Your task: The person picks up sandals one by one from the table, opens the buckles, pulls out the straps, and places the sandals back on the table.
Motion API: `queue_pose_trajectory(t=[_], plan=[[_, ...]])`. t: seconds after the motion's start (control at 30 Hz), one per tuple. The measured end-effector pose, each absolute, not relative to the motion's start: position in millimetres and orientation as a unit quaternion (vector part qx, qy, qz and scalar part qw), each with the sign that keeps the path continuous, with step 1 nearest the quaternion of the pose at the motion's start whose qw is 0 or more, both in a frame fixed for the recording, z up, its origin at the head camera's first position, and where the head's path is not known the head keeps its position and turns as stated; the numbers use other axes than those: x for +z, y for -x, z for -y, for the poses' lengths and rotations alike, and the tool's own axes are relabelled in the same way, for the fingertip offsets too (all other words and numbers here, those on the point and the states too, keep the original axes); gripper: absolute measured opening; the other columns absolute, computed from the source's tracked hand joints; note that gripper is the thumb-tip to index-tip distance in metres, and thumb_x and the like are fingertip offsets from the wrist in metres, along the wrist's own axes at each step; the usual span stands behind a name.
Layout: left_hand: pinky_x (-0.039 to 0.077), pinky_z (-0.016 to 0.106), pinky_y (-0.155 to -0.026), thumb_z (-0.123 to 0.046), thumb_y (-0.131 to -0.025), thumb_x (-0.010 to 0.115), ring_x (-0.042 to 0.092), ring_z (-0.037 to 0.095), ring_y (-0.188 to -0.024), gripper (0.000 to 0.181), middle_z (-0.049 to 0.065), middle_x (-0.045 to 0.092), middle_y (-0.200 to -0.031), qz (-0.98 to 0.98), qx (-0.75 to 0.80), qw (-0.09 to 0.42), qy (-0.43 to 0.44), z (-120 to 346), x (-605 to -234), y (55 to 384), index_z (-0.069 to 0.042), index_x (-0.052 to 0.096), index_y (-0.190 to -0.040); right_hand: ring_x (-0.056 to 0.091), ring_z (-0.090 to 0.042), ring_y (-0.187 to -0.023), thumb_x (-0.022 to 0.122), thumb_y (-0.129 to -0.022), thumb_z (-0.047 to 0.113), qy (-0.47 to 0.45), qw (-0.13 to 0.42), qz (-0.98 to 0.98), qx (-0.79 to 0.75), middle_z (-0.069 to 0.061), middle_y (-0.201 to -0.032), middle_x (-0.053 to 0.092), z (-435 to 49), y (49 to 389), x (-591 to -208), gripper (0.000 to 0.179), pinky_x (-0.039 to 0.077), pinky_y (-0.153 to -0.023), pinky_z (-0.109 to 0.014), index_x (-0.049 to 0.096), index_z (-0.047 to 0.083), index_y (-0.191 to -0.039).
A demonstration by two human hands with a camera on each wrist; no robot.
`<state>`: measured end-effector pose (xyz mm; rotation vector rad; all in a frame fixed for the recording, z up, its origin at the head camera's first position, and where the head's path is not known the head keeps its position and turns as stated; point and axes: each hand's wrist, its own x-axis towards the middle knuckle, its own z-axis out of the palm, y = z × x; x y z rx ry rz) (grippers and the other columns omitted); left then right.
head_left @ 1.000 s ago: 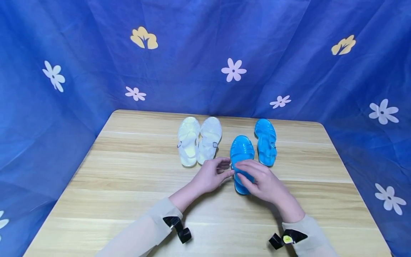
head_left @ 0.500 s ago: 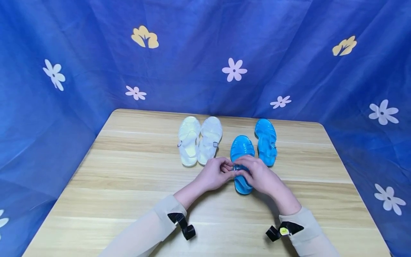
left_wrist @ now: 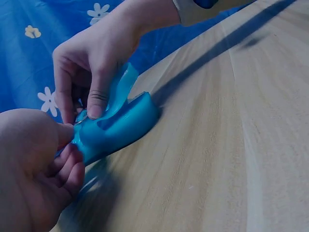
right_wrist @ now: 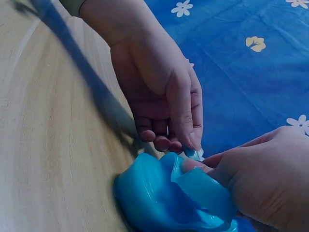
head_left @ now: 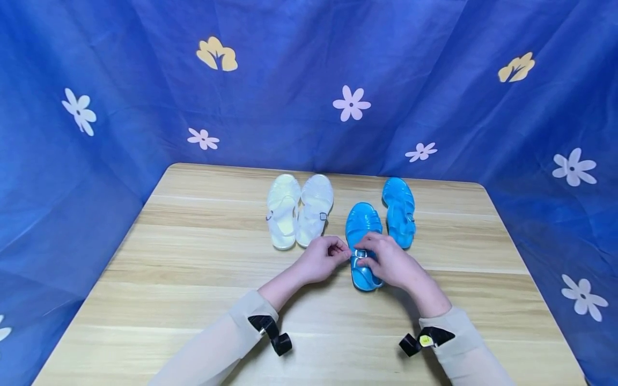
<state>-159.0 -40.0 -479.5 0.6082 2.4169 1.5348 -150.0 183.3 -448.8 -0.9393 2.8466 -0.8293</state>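
Note:
A blue jelly sandal (head_left: 363, 217) lies on the table, toe pointing away, with a metal buckle (head_left: 360, 253) on its ankle strap. My left hand (head_left: 321, 259) is at the sandal's left side; in the right wrist view its thumb and forefinger pinch the blue strap's tip (right_wrist: 192, 153). From the other side my right hand (head_left: 392, 261) holds the strap at the buckle between thumb and fingers, as the left wrist view shows. Some of its fingertips are hidden in the right wrist view by a loose blue strap piece (right_wrist: 205, 191).
A second blue sandal (head_left: 399, 213) lies behind and to the right. Two white sandals (head_left: 284, 214) lie side by side to the left. The wooden table (head_left: 193, 241) ends at a blue curtain (head_left: 289, 80) with flowers, along the back and sides.
My right hand has moved in to the buckle and pinched the strap there. My left hand closed in on the strap, then drew slightly left, and the buckle now shows between the hands.

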Motion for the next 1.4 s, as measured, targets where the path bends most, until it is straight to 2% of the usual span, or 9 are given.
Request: queue_pose_trajectory(t=[0.2, 0.37, 0.47, 0.6, 0.8, 1.1, 1.4], plan=[[0.055, 0.026, -0.073, -0.012, -0.103, 0.071, 0.063, 0.01, -0.078, 0.008, -0.003, 0.069, -0.086, -0.816, 0.532, 0.115, -0.196, 42, -479, 159, -0.005, 0.075, -0.101, 0.06, -0.018, -0.093, 0.089, -0.088, 0.012, 0.303, -0.028, -0.916, -0.262, -0.001, -0.101, 0.06, -180, 148, -449, 0.03, 0.057, -0.08, -0.036, 0.081, 0.002, -0.115], [0.054, 0.027, -0.073, -0.014, -0.102, 0.072, 0.063, 0.011, -0.079, 0.009, -0.003, 0.069, -0.086, -0.815, 0.535, 0.117, -0.19, 44, -480, 159, -0.006, 0.076, -0.102, 0.058, -0.018, -0.092, 0.089, -0.087, 0.008, 0.32, -0.058, -0.914, -0.243, -0.001, -0.1, 0.058, -178, 146, -450, 0.028, 0.058, -0.079, -0.035, 0.081, 0.001, -0.114], [0.054, 0.027, -0.073, -0.015, -0.103, 0.072, 0.063, 0.011, -0.08, 0.01, -0.003, 0.07, -0.087, -0.811, 0.539, 0.123, -0.189, 44, -480, 159, -0.006, 0.077, -0.103, 0.062, -0.019, -0.093, 0.088, -0.089, 0.009, 0.321, -0.051, -0.914, -0.243, -0.003, -0.101, 0.063, -179, 147, -450, 0.027, 0.059, -0.08, -0.036, 0.08, 0.0, -0.113], [0.055, 0.027, -0.075, -0.014, -0.103, 0.071, 0.064, 0.01, -0.081, 0.012, -0.003, 0.07, -0.088, -0.807, 0.545, 0.127, -0.19, 43, -479, 160, -0.005, 0.078, -0.104, 0.067, -0.019, -0.096, 0.085, -0.093, 0.015, 0.304, -0.01, -0.914, -0.267, -0.003, -0.104, 0.069, -184, 152, -451, 0.026, 0.06, -0.084, -0.038, 0.08, 0.002, -0.115], [0.055, 0.027, -0.077, -0.015, -0.104, 0.069, 0.064, 0.01, -0.082, 0.014, -0.003, 0.071, -0.089, -0.808, 0.544, 0.136, -0.183, 42, -479, 161, -0.005, 0.078, -0.104, 0.068, -0.016, -0.104, 0.08, -0.098, 0.019, 0.301, 0.025, -0.904, -0.302, 0.0, -0.111, 0.071, -192, 156, -458, 0.024, 0.059, -0.091, -0.039, 0.078, 0.006, -0.118], [0.054, 0.027, -0.075, -0.015, -0.105, 0.069, 0.067, 0.016, -0.081, 0.015, 0.008, 0.075, -0.09, -0.791, 0.568, 0.158, -0.164, 43, -479, 162, -0.004, 0.078, -0.103, 0.067, -0.014, -0.107, 0.075, -0.101, 0.016, 0.346, -0.015, -0.873, -0.344, 0.003, -0.117, 0.07, -200, 154, -473, 0.02, 0.059, -0.093, -0.04, 0.074, 0.009, -0.121], [0.054, 0.026, -0.07, -0.013, -0.106, 0.067, 0.065, 0.012, -0.076, 0.016, 0.006, 0.074, -0.086, -0.782, 0.585, 0.163, -0.138, 40, -484, 160, -0.002, 0.078, -0.103, 0.065, -0.015, -0.108, 0.072, -0.102, 0.008, 0.349, -0.043, -0.865, -0.358, 0.002, -0.118, 0.067, -197, 150, -478, 0.021, 0.057, -0.097, -0.042, 0.071, 0.004, -0.122]])
